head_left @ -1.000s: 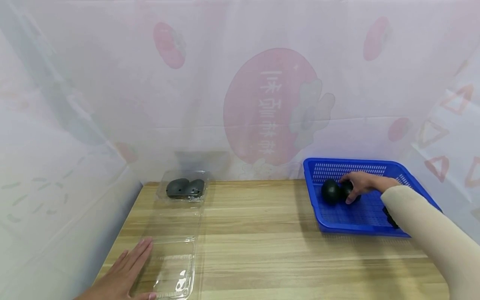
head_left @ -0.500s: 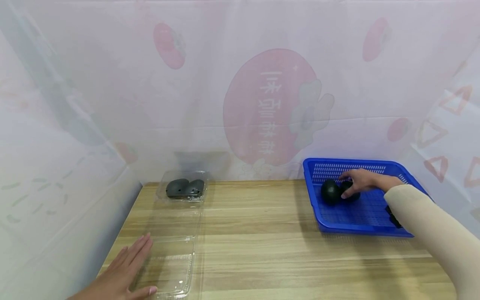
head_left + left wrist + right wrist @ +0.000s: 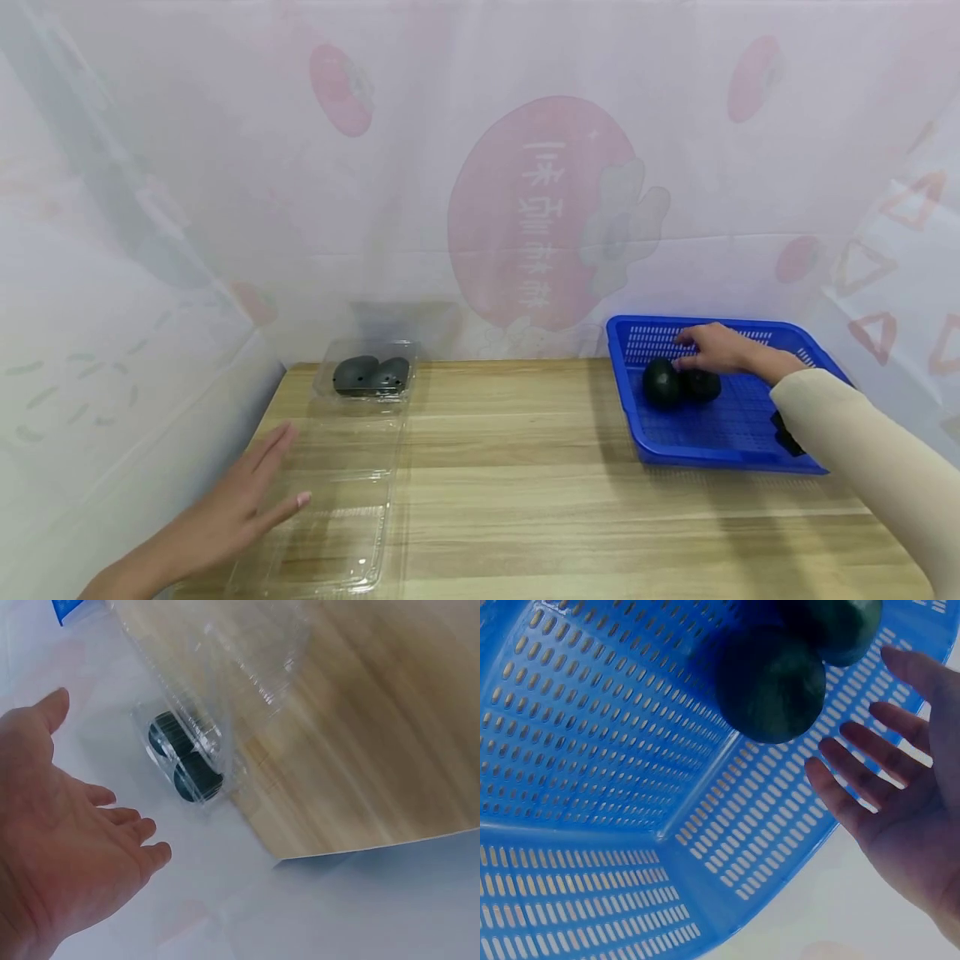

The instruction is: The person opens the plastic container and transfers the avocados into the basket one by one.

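Two dark green round fruits (image 3: 662,384) (image 3: 771,684) lie side by side in the blue basket (image 3: 720,457). Just above them is my right hand (image 3: 722,348) (image 3: 907,769), fingers loosely spread and gripping nothing. At the left, my left hand (image 3: 225,508) (image 3: 75,832) hovers with fingers apart beside a clear plastic container (image 3: 375,533), whose lid is folded back. Behind it, another clear box (image 3: 411,367) holds two dark pieces (image 3: 390,374) (image 3: 197,777) with small holes.
A small black object (image 3: 786,435) lies at the right side of the basket, partly behind the right sleeve (image 3: 855,458). Printed pale sheeting (image 3: 405,208) stands behind and on both sides of the wooden table (image 3: 510,500).
My right hand has come up off the right-hand fruit and moved slightly left. My left hand has lifted and shifted away from the clear container, which has moved slightly.
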The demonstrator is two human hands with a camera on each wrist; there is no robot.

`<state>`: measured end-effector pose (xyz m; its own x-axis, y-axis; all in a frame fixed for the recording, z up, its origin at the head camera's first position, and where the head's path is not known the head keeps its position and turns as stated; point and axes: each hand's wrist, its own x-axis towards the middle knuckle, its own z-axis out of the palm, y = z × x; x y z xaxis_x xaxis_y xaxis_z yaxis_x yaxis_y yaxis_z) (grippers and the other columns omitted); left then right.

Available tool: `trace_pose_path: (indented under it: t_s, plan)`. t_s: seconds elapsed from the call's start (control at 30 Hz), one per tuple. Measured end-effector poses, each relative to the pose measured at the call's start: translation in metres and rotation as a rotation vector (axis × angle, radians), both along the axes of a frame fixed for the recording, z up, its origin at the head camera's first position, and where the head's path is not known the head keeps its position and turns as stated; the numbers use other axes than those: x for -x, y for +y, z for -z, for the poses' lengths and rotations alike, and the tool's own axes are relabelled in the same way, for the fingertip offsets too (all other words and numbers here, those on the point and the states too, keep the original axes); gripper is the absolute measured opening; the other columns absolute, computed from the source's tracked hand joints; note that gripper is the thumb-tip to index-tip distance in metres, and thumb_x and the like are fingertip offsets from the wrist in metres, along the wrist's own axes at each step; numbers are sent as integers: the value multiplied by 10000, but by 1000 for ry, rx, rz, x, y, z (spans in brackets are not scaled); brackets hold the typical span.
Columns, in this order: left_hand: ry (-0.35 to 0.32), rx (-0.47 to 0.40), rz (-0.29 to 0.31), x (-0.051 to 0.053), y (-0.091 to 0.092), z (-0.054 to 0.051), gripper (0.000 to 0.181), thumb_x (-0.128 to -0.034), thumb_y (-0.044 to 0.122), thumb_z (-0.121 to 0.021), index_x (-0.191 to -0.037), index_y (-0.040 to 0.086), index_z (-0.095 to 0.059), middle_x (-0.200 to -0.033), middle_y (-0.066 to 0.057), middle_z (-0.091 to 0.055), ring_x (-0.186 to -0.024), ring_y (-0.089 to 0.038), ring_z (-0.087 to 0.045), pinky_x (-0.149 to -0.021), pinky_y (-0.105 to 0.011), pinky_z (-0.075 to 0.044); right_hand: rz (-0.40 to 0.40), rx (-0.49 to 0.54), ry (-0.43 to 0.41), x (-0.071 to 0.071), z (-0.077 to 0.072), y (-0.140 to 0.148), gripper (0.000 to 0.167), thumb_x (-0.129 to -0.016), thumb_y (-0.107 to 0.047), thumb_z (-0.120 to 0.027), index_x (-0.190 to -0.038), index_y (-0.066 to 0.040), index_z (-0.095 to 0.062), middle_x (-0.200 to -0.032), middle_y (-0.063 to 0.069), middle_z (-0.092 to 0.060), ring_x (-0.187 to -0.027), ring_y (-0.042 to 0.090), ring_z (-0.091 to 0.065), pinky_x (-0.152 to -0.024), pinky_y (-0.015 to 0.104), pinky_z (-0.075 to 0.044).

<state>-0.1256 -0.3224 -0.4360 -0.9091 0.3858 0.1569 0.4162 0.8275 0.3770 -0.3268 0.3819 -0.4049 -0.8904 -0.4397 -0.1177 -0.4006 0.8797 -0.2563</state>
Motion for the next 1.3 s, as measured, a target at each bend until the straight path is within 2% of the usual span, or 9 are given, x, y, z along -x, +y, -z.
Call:
trace_pose_path:
  t_s: [0.03,0.07,0.13,0.23,0.53,0.73,0.97,1.3]
  plan:
    - [-39,-18,-13,3,0,-4,957,-1022,374,-712,-1704,53,-122,-1701,-314,-199,-1485,-605,-273,-1195,-739,-211,7,-3,21,0,0,-1,494,-1007,-243,-733,-1312,137,-651,-1266,327,-688,-1144,494,-674,-964,650,-536]
    - [-74,-31,-23,6,-1,-7,951,-1036,384,-692,-1702,43,-107,-1707,-321,-171,-1497,-612,-242,-1193,-749,-195,13,-5,41,0,-1,-2,481,-1008,-238,-728,-1305,134,-656,-1258,324,-692,-1138,492,-677,-963,653,-535]
    - [-128,-51,-39,13,-1,-14,951,-1046,392,-676,-1695,11,-96,-1700,-351,-146,-1493,-639,-214,-1090,-825,-252,27,-4,77,0,-2,-4,464,-1010,-229,-718,-1294,134,-662,-1253,328,-693,-1145,503,-671,-973,663,-524]
    - [-159,-60,-53,23,-1,-19,958,-1053,396,-664,-1685,-23,-79,-1699,-369,-110,-1502,-646,-173,-1091,-832,-236,50,-3,120,0,-6,-10,469,-1021,-245,-700,-1301,128,-659,-1267,331,-686,-1169,518,-655,-997,675,-505]
    - [-113,-2,-67,47,1,-27,969,-1055,423,-651,-1647,-113,-103,-1678,-406,-109,-1482,-661,-196,-1105,-816,-249,75,19,234,-5,-18,-30,509,-1052,-289,-663,-1354,119,-622,-1342,340,-644,-1240,534,-610,-1046,688,-468]
    - [-143,-24,-82,59,1,-32,977,-1066,429,-630,-1646,-118,-66,-1674,-419,-84,-1487,-670,-161,-1109,-824,-225,68,39,265,-6,-22,-49,521,-1060,-287,-651,-1405,100,-599,-1389,336,-615,-1249,518,-612,-1047,674,-479]
    - [-189,-54,-99,68,-1,-35,993,-1078,445,-601,-1647,-112,-8,-1667,-437,-49,-1486,-682,-126,-1107,-833,-203,34,45,295,-6,-26,-70,537,-1053,-288,-668,-1428,88,-587,-1409,336,-600,-1255,510,-610,-1046,665,-485]
    - [-212,-93,-109,78,0,-36,949,-1096,422,-573,-1629,-150,-36,-1648,-460,-85,-1483,-682,-136,-1113,-820,-210,-25,50,322,-2,-23,-101,535,-1028,-267,-709,-1424,76,-602,-1396,302,-625,-1256,469,-626,-1045,625,-507]
